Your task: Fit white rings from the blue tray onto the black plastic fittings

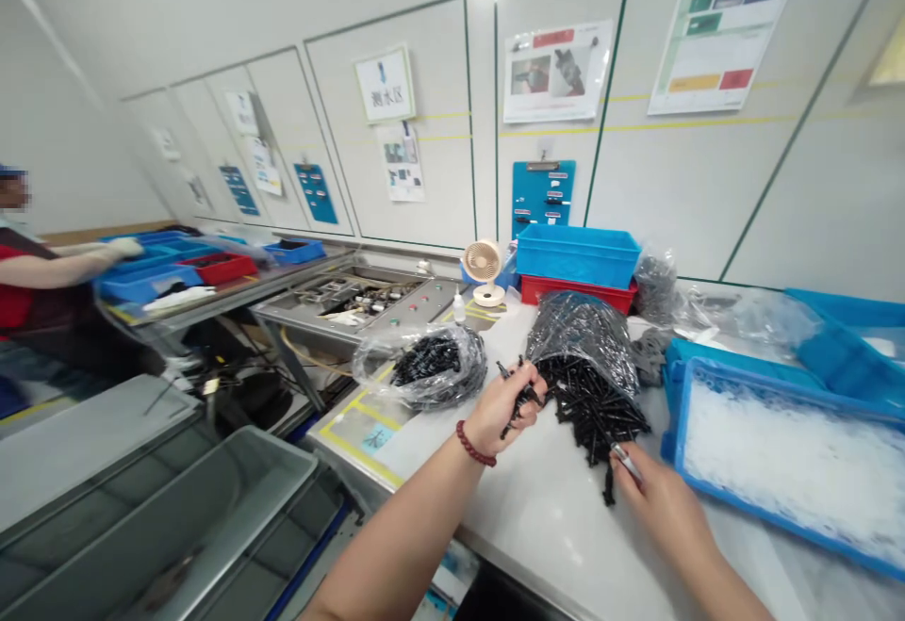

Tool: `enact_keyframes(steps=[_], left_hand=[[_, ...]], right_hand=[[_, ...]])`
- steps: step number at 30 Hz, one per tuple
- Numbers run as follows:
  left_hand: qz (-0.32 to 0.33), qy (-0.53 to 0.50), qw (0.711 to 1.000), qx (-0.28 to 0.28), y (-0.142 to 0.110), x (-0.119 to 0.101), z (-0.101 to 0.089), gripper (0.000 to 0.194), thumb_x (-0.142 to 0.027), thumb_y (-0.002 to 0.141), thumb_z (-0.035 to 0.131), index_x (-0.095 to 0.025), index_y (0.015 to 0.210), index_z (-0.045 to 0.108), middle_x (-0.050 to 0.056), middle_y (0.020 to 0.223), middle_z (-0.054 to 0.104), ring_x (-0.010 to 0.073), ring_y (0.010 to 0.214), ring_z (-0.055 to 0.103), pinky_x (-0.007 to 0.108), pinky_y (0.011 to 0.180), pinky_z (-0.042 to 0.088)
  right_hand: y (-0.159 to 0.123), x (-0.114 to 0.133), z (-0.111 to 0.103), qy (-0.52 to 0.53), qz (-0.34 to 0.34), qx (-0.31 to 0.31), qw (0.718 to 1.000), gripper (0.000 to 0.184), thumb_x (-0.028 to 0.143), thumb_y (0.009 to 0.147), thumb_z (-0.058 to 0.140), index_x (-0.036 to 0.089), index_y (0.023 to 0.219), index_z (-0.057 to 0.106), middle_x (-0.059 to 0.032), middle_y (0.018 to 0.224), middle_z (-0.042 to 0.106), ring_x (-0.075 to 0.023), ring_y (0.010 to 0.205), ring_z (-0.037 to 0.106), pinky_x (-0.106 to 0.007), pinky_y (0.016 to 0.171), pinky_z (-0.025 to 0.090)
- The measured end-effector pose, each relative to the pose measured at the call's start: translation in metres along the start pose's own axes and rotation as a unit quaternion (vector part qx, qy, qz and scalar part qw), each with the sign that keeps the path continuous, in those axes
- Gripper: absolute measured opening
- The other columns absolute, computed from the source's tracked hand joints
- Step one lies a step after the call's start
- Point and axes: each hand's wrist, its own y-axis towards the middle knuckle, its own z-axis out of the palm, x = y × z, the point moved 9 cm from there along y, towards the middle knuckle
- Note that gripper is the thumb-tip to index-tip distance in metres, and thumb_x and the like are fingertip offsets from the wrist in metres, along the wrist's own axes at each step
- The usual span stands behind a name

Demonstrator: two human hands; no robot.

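On the desk, we are pinching black plastic parts in our left hand and holding a small silver piece in our right hand, hands apart. A heap of black parts is lying between them, running far to near from a clear plastic bag, with a blue tray of white shreds sitting to the right.

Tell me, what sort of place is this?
Probably a factory workshop handling small parts: there are heaps of black parts, stacked blue plastic bins, and a steel bench with control buttons.
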Motion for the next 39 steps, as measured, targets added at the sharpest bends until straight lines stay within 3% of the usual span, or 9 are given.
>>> enact_keyframes(steps=[5, 7, 11, 16, 24, 29, 33, 36, 39], left_hand=[[0.257, 0.118, 0.927, -0.245, -0.045, -0.12, -0.06, 0.034, -0.044, 0.072, 0.062, -0.016, 0.075, 0.043, -0.004, 0.068, 0.045, 0.0011, 0.043, 0.037, 0.01, 0.032, 0.02], [0.264, 0.176, 0.885, -0.34, -0.056, -0.146, -0.089, 0.03, -0.041, 0.074, 0.059, -0.017, 0.073, 0.041, -0.006, 0.064, 0.043, 0.0021, 0.045, 0.039, 0.01, 0.035, 0.024], [0.188, 0.23, 0.881, -0.368, -0.044, -0.152, -0.125, 0.029, -0.023, 0.063, 0.069, -0.016, 0.07, 0.042, -0.007, 0.058, 0.044, 0.0046, 0.045, 0.042, 0.013, 0.04, 0.032], [0.083, 0.296, 0.889, -0.338, -0.033, -0.136, -0.132, 0.014, -0.016, 0.063, 0.065, -0.011, 0.069, 0.054, 0.001, 0.06, 0.055, 0.0115, 0.052, 0.052, 0.02, 0.048, 0.039], [0.16, 0.425, 0.824, -0.339, -0.055, -0.158, -0.112, 0.021, -0.013, 0.07, 0.053, -0.014, 0.091, 0.056, 0.005, 0.096, 0.059, 0.0138, 0.078, 0.055, 0.025, 0.069, 0.043], [0.196, 0.516, 0.809, -0.201, -0.053, -0.104, -0.049, 0.021, -0.015, 0.071, 0.056, -0.016, 0.092, 0.059, 0.002, 0.086, 0.061, 0.0138, 0.073, 0.054, 0.025, 0.073, 0.043], [0.109, 0.726, 0.679, 0.008, -0.033, 0.009, 0.017, 0.024, -0.023, 0.081, 0.051, -0.018, 0.102, 0.059, 0.003, 0.093, 0.063, 0.0152, 0.08, 0.058, 0.025, 0.076, 0.044], [0.087, 0.753, 0.652, 0.025, -0.018, 0.065, 0.042, 0.028, -0.032, 0.078, 0.057, -0.016, 0.1, 0.06, 0.007, 0.092, 0.063, 0.0217, 0.083, 0.059, 0.031, 0.078, 0.045], [0.074, 0.77, 0.634, 0.018, -0.005, 0.094, 0.054, 0.024, -0.029, 0.074, 0.06, -0.011, 0.09, 0.062, 0.014, 0.093, 0.062, 0.028, 0.085, 0.059, 0.037, 0.078, 0.045]], right_hand=[[0.001, -0.001, -0.001, 0.016, -0.001, -0.017, 1.0, 0.025, 0.04, 0.082, 0.037, 0.024, 0.083, 0.057, -0.0029, 0.068, 0.065, -0.0207, 0.062, 0.062, -0.026, 0.052, 0.039], [0.001, 0.001, -0.002, 0.023, -0.007, -0.024, 0.999, 0.024, 0.04, 0.081, 0.038, 0.025, 0.083, 0.056, -0.0032, 0.069, 0.066, -0.0216, 0.063, 0.062, -0.027, 0.052, 0.04], [0.004, 0.002, -0.004, 0.033, -0.017, -0.04, 0.998, 0.021, 0.037, 0.081, 0.04, 0.025, 0.082, 0.057, -0.0055, 0.066, 0.065, -0.0237, 0.059, 0.061, -0.029, 0.049, 0.038], [0.007, -0.003, -0.002, 0.034, -0.016, -0.041, 0.998, 0.021, 0.036, 0.081, 0.04, 0.024, 0.084, 0.057, -0.0073, 0.067, 0.065, -0.0256, 0.059, 0.062, -0.029, 0.047, 0.037], [0.006, -0.001, -0.007, 0.033, -0.024, -0.085, 0.996, 0.024, 0.034, 0.081, 0.037, 0.022, 0.087, 0.057, -0.0056, 0.07, 0.065, -0.0222, 0.063, 0.062, -0.026, 0.05, 0.036], [0.005, -0.001, -0.02, 0.048, -0.01, -0.114, 0.992, 0.031, 0.028, 0.08, 0.033, 0.018, 0.095, 0.058, -0.0086, 0.087, 0.067, -0.0215, 0.078, 0.062, -0.029, 0.066, 0.044], [0.002, -0.004, -0.036, 0.109, -0.009, -0.189, 0.976, 0.038, 0.033, 0.083, 0.03, 0.013, 0.102, 0.056, -0.0126, 0.102, 0.063, -0.0221, 0.094, 0.059, -0.033, 0.081, 0.044], [0.0, -0.005, -0.04, 0.145, -0.017, -0.206, 0.968, 0.041, 0.037, 0.085, 0.028, 0.014, 0.106, 0.054, -0.0118, 0.104, 0.063, -0.0214, 0.096, 0.058, -0.033, 0.083, 0.045], [-0.001, -0.004, -0.04, 0.159, -0.021, -0.196, 0.967, 0.041, 0.039, 0.087, 0.028, 0.016, 0.109, 0.053, -0.0096, 0.108, 0.062, -0.0207, 0.099, 0.058, -0.033, 0.084, 0.045]])
